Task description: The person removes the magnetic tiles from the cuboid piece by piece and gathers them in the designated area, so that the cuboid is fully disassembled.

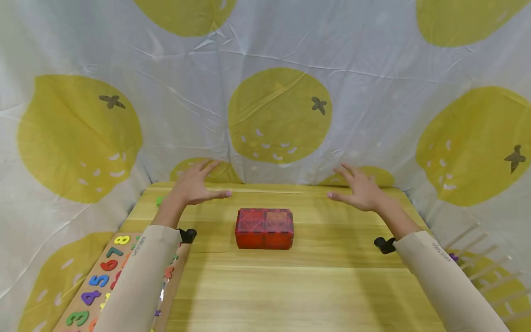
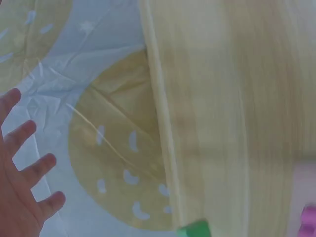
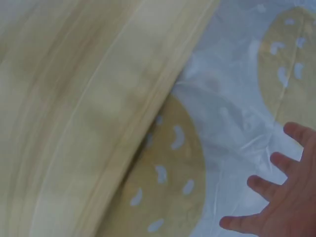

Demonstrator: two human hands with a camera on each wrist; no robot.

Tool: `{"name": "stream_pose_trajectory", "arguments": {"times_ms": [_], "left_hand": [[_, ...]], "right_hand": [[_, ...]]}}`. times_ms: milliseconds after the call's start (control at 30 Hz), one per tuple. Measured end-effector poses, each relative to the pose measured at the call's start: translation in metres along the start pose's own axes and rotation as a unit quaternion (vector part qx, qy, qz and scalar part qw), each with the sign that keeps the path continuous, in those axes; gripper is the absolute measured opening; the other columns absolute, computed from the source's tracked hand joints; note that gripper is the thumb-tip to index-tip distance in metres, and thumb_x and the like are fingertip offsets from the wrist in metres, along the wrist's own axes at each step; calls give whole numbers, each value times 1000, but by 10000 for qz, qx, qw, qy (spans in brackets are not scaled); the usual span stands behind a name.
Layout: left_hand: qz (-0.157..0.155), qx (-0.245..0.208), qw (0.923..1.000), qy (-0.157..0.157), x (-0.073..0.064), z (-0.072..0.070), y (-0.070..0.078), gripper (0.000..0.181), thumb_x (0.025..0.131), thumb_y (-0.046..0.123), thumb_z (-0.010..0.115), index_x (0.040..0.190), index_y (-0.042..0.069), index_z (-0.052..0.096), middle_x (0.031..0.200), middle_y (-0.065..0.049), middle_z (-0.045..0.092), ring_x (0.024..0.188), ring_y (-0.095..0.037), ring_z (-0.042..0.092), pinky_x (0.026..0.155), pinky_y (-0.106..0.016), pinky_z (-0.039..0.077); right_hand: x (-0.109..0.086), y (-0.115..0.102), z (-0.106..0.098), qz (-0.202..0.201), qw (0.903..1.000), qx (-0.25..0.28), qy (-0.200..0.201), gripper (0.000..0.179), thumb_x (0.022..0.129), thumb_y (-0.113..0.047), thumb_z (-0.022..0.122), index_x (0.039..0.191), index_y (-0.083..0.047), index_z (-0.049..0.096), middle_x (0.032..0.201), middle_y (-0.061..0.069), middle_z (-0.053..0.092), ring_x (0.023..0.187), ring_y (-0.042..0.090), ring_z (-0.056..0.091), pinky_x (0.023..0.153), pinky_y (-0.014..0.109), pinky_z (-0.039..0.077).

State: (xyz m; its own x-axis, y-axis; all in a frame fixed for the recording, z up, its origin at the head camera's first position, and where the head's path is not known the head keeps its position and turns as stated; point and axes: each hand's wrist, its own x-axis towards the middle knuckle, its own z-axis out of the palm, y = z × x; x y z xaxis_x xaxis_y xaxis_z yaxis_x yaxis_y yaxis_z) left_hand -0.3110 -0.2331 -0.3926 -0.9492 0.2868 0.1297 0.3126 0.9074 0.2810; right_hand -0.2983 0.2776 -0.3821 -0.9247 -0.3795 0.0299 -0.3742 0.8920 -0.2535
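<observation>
On the wooden table [image 1: 265, 295] sits a red, see-through box of magnetic tiles [image 1: 264, 229], two squares wide. My left hand [image 1: 195, 186] is raised beyond it to the left, fingers spread and thumb pointing inward. Mirroring it on the right, my right hand [image 1: 362, 191] is also raised with spread fingers. Neither hand touches the box or holds anything. The left wrist view shows spread left fingers [image 2: 37, 170] before the lemon-print cloth; the right wrist view shows spread right fingers [image 3: 266, 187] likewise.
A board of coloured numbers [image 1: 177, 267] lies at the left, partly under my left sleeve. A small green piece [image 1: 159, 201] is near the left wrist. Wooden sticks [image 1: 463, 236] stand up at the right edge. Lemon-print cloth [image 1: 373, 120] hangs behind and at both sides.
</observation>
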Motion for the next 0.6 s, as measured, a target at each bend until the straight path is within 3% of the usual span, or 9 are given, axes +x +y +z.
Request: {"name": "stream_pose_trajectory", "arguments": {"times_ms": [233,433,600], "left_hand": [[-9,-941,9956,18,-16,19,9,106,78,78,70,164,34,24,172,-10,19,155,-46,23,113,-75,28],[-98,-1670,9858,124,-30,36,19,102,80,72,73,163,42,22,173,-7,17,157,-44,20,112,-76,29],[-53,-2020,9790,255,-43,52,26,100,81,66,77,162,39,26,171,-4,23,156,-40,23,115,-72,30]], "right_hand": [[-10,-10,13,-223,9985,485,90,87,99,-64,53,165,-17,23,171,18,14,153,52,20,110,79,26],[-16,-16,27,-173,9964,802,216,87,98,-66,54,164,-18,25,170,17,20,152,49,26,110,75,31],[-22,-22,44,-220,9946,980,269,85,98,-64,56,163,-17,28,168,19,25,149,49,33,111,73,33]]}}
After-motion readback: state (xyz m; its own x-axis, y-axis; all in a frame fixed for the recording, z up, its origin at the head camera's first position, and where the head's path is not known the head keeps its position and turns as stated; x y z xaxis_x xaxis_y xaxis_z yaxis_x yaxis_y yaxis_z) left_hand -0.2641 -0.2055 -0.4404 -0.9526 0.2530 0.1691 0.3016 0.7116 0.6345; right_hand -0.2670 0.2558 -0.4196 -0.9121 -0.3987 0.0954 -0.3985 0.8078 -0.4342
